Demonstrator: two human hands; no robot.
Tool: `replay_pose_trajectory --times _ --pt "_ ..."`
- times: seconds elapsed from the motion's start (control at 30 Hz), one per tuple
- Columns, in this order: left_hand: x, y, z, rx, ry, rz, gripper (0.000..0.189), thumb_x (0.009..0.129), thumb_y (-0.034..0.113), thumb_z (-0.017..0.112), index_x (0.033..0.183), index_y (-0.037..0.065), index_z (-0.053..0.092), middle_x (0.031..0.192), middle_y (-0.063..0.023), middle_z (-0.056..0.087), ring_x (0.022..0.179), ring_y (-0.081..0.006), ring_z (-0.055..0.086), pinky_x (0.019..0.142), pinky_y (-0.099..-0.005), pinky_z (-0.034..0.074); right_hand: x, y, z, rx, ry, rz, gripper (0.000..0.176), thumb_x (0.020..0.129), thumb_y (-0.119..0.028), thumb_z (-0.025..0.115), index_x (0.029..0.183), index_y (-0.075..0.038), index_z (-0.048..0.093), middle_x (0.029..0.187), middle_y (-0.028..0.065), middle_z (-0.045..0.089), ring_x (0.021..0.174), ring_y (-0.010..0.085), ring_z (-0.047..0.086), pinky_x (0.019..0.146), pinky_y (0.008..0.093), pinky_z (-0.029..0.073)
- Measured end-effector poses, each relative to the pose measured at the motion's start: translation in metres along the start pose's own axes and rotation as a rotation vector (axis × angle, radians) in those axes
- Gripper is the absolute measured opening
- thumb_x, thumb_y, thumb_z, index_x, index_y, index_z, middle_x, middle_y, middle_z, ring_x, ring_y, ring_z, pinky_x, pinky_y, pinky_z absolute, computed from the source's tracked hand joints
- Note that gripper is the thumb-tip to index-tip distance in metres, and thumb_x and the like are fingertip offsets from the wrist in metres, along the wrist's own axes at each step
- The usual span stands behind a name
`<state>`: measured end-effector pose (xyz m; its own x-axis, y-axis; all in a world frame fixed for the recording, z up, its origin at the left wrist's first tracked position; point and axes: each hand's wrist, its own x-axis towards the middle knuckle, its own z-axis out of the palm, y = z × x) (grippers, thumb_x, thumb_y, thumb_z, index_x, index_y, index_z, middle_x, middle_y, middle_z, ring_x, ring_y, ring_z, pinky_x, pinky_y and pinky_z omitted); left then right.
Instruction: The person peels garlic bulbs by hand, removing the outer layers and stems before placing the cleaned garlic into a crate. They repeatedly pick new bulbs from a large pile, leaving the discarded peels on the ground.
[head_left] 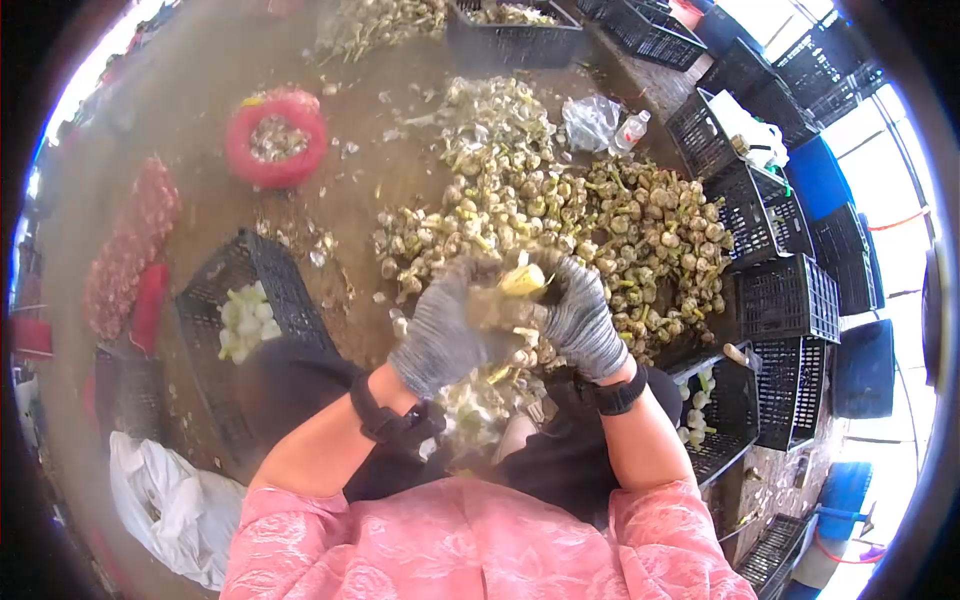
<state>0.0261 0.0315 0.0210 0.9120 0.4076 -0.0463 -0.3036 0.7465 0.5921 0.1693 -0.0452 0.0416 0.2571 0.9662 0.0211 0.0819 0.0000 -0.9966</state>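
Observation:
A pale yellow garlic bulb (521,280) is between my two hands, above the heap. My right hand (585,315), in a grey knit glove, closes on it from the right. My left hand (440,325), gloved the same way, curls in from the left; its fingers are partly blurred. Directly beyond both hands lies a large heap of garlic bulbs (660,235) with short stems. Between my knees, loose white peelings (470,410) lie on the ground.
Black crates holding peeled white bulbs stand at my left (285,290) and right (735,415). A red mesh ring (312,135) surrounds scraps, and a filled mesh sack (130,250) lies far left. A plastic bottle (630,132) rests behind the heap. Stacked crates (790,300) line the right.

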Motion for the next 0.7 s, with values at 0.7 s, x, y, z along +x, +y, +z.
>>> replay_pose_trajectory --times 0.7 --pt "-0.007 0.025 -0.01 0.243 0.125 -0.026 0.077 0.064 0.044 0.074 0.123 0.01 0.038 0.108 -0.0077 0.053 0.098 -0.0208 0.054 0.082 -0.0385 0.05 0.005 0.01 -0.008 0.348 0.04 0.044 0.027 0.075 0.0 0.06 0.102 0.0 0.056 0.086 0.0004 0.059 0.077 0.008 0.055 0.07 0.0227 0.047"
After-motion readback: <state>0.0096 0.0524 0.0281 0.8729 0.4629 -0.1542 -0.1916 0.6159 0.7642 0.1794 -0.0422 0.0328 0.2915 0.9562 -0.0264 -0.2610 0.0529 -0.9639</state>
